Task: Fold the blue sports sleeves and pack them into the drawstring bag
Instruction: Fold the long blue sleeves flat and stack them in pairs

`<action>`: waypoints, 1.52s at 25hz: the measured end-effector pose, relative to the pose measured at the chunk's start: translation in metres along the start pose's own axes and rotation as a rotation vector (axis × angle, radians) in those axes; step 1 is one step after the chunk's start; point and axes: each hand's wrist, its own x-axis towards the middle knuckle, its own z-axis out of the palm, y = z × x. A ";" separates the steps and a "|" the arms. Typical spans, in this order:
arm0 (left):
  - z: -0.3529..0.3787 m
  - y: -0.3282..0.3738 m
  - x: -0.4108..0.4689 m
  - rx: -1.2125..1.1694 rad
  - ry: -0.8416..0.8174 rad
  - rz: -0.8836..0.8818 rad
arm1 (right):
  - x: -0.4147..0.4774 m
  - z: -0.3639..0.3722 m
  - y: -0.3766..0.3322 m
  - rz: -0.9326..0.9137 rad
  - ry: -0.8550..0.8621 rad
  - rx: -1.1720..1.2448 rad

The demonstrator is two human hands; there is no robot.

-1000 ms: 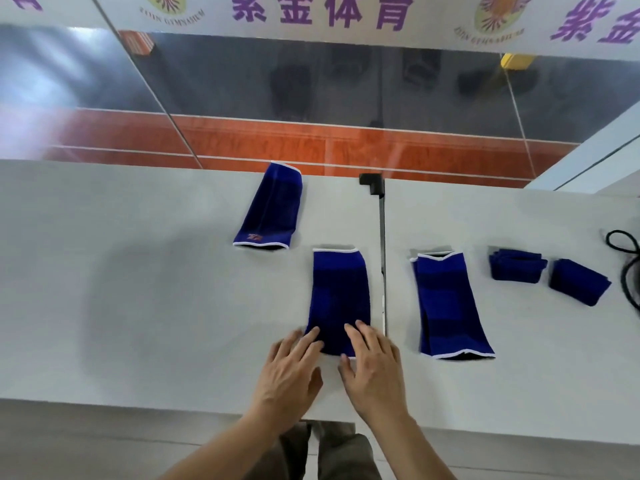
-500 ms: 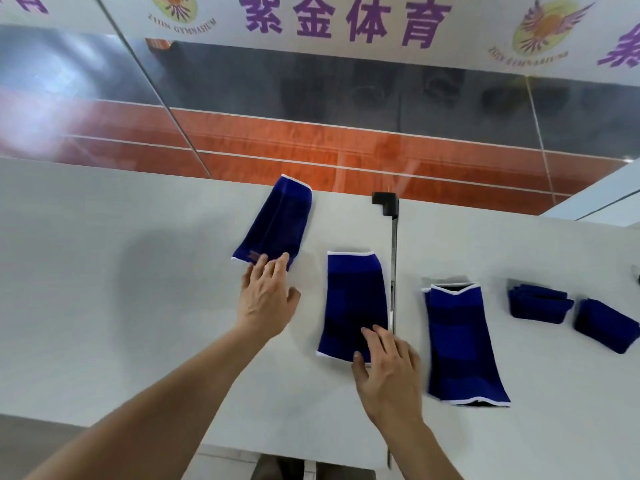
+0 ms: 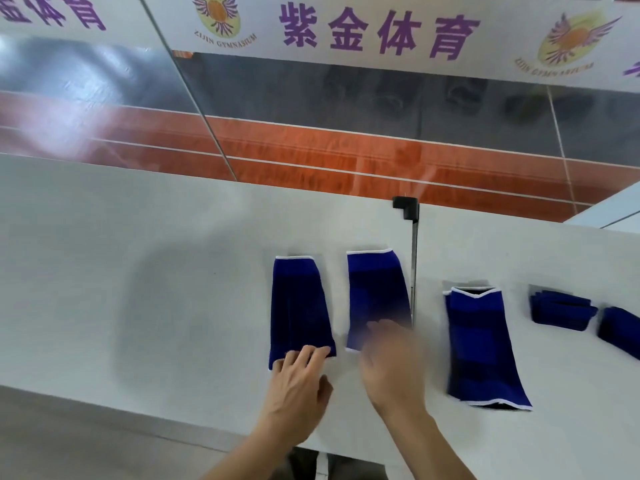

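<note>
Three blue sleeves with white trim lie flat on the white table [image 3: 138, 289]. My left hand [image 3: 298, 386] rests with its fingertips on the near end of the left sleeve [image 3: 299, 306]. My right hand [image 3: 391, 365] is blurred, its fingers over the near end of the middle sleeve [image 3: 375, 289]. A third sleeve [image 3: 481, 344] lies further right, untouched. Two folded blue sleeves [image 3: 559, 310] [image 3: 620, 329] sit at the far right. No drawstring bag is in view.
A seam with a black corner bracket [image 3: 405, 206] divides the two tabletops just right of the middle sleeve. Beyond the table's far edge is a glass wall with a purple-lettered banner [image 3: 377, 29]. The near table edge runs just below my hands.
My left hand has dragged the far left sleeve toward me and set it beside the middle sleeve. My right hand stayed near the middle sleeve's near end and is now moving.
</note>
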 end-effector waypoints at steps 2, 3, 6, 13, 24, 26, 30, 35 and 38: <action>-0.011 -0.012 0.006 -0.131 0.090 -0.018 | -0.007 0.000 -0.019 -0.094 -0.012 0.018; -0.018 -0.021 0.016 -0.142 0.162 -0.029 | -0.011 0.001 -0.028 -0.120 -0.021 0.028; -0.049 -0.050 0.062 0.002 0.308 -0.032 | -0.023 0.009 -0.050 -0.076 -0.033 0.028; -0.056 -0.073 0.104 0.141 0.046 -0.097 | -0.044 0.031 -0.049 0.033 -0.114 0.054; -0.068 -0.090 0.071 -0.736 0.151 -0.660 | -0.077 0.022 -0.082 -0.179 -0.224 0.029; -0.076 -0.085 0.069 -0.869 0.188 -0.660 | -0.080 0.025 -0.095 -0.122 -0.253 -0.052; -0.097 -0.069 0.063 -1.111 0.221 -0.592 | -0.072 0.013 -0.104 -0.089 -0.190 0.165; -0.121 -0.062 0.076 -1.239 0.132 -0.430 | -0.055 -0.041 -0.072 0.165 -0.126 0.735; -0.122 -0.052 0.091 -0.882 0.008 -0.230 | -0.041 -0.067 -0.049 0.320 -0.043 1.001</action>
